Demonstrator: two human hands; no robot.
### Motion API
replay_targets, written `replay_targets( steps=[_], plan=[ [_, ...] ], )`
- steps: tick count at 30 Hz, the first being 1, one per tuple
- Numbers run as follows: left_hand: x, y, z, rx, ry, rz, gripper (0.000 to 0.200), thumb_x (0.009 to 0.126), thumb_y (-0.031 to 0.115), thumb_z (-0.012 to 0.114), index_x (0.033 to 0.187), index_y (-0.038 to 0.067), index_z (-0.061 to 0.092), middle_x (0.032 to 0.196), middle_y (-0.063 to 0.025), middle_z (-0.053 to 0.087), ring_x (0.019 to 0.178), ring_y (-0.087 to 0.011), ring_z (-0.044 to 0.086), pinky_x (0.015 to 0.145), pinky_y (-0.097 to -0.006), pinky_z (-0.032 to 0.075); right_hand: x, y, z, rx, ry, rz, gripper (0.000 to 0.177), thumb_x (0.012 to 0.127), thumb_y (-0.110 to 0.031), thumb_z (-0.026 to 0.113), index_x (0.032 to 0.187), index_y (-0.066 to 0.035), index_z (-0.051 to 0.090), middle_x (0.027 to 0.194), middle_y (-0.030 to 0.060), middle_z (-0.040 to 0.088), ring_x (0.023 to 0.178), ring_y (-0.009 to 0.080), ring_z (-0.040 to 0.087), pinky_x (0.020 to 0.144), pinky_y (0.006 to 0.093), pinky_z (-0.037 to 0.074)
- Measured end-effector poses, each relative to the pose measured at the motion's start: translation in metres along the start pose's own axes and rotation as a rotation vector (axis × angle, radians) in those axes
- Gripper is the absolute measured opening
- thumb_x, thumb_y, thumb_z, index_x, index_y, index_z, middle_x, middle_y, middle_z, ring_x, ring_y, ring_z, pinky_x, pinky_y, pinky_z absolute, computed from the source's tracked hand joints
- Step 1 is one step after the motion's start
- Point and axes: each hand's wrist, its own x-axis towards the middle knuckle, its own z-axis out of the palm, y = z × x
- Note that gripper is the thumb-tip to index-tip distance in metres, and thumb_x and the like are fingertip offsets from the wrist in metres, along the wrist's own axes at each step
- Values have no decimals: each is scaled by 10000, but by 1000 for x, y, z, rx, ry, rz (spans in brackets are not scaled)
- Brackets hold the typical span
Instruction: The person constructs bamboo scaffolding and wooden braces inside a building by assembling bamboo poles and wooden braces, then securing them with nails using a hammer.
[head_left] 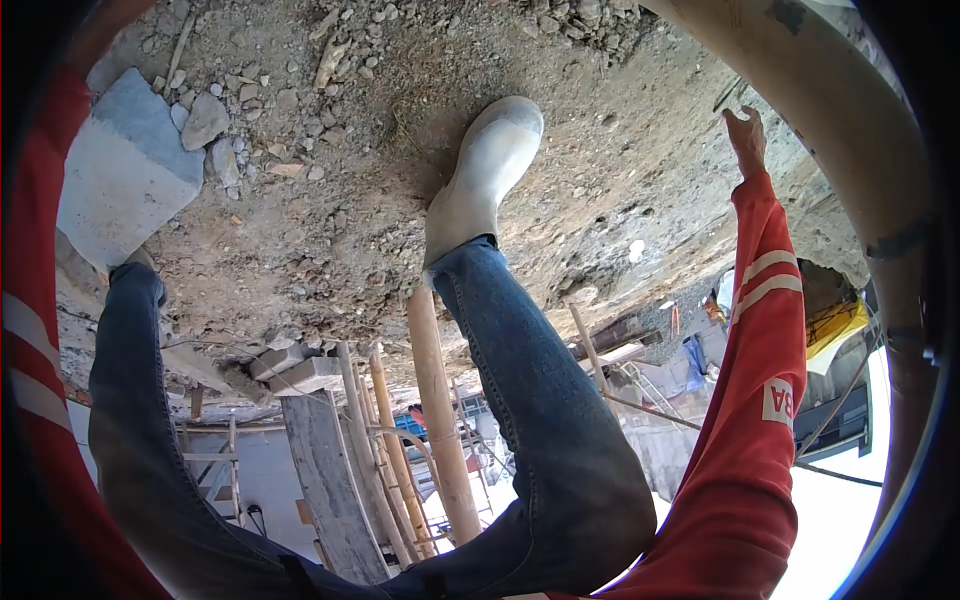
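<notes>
My right hand (745,142) reaches out at the upper right, at the end of a red sleeve with pale stripes. Its thumb and fingers stand apart. Close to the fingertips is a thin dark piece (728,94), too small to name; I see no clear grip on it. Behind the hand lies rough earth (640,120). Along the left edge runs my other red sleeve (30,250). Only a dim, blurred bit of my left hand or wrist (98,32) shows past its cuff, and its fingers are hidden.
A pale boot (490,160) stands on stony dirt. A large grey block (135,165) lies beside my other leg. A thick tan pole or pipe (870,130) curves along the right. Wooden poles (440,420) and planks (325,480) appear upside down behind my legs.
</notes>
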Motion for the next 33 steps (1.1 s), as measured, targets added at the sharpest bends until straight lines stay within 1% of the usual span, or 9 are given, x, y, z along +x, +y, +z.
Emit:
replay_targets(
  steps=[2,3,4,5,7,16,27,32,33],
  plan=[
    [35,-12,48,-152,-62,-132,1418,600,883,679,1605,83,77,1573,-394,-111,1473,-528,2,1196,-568,129,33,13,4,-43,147,-38,783,790,-547,689,1366,-34,555,1192,201,686,1115,359,644,963,429,475],
    [33,-35,90,86,266,-287,1327,626,696,775,1559,-6,146,1509,-366,152,1428,-497,180,1180,-543,200,79,-3,-36,395,-395,535,659,887,-470,644,1360,-20,550,1155,223,681,1037,365,660,870,442,496],
    [33,-49,115,326,597,-436,1241,651,509,872,1514,-96,215,1445,-339,414,1383,-466,358,1165,-519,270,44,-23,-56,389,-398,535,659,887,-470,644,1360,-20,550,1155,223,681,1037,365,660,870,442,496],
    [16,36,69,118,469,-498,1445,499,367,973,1523,-124,80,1475,-402,314,1405,-486,309,1196,-479,240,37,-33,-65,358,-375,519,653,890,-467,641,1358,-20,551,1154,224,681,1035,366,660,867,443,496],
    [12,62,51,-9,482,-462,1444,498,341,975,1523,-125,71,1468,-417,310,1391,-492,329,1183,-469,267,28,-54,-81,301,-331,481,641,897,-459,635,1355,-19,552,1153,225,680,1031,368,659,863,444,495],
    [24,77,38,7,388,-581,1499,466,260,995,1520,-120,-1,1450,-481,255,1309,-525,432,1098,-430,405,55,-20,-36,189,-237,192,587,926,-427,609,1340,-14,556,1145,233,676,1015,375,658,845,450,494],
    [33,94,29,-111,256,-755,1385,591,215,962,1526,-98,-10,1524,-454,107,1357,-580,336,1111,-492,388,-78,144,-64,71,-37,16,522,962,-387,576,1322,-9,561,1136,242,670,995,383,657,823,456,491],
    [29,112,-2,-286,116,-863,1257,698,204,909,1567,-19,29,1585,-384,-20,1472,-475,209,1089,-600,387,-148,13,86,357,42,-95,494,979,-369,561,1313,-6,564,1132,246,668,986,387,657,812,460,490],
    [26,113,5,9,134,-881,1313,609,429,938,1555,-44,159,1566,-380,149,1357,-599,327,984,-554,525,-152,-19,96,403,88,-114,488,982,-366,559,1312,-6,564,1131,247,667,985,388,657,810,460,490]
  ],
)
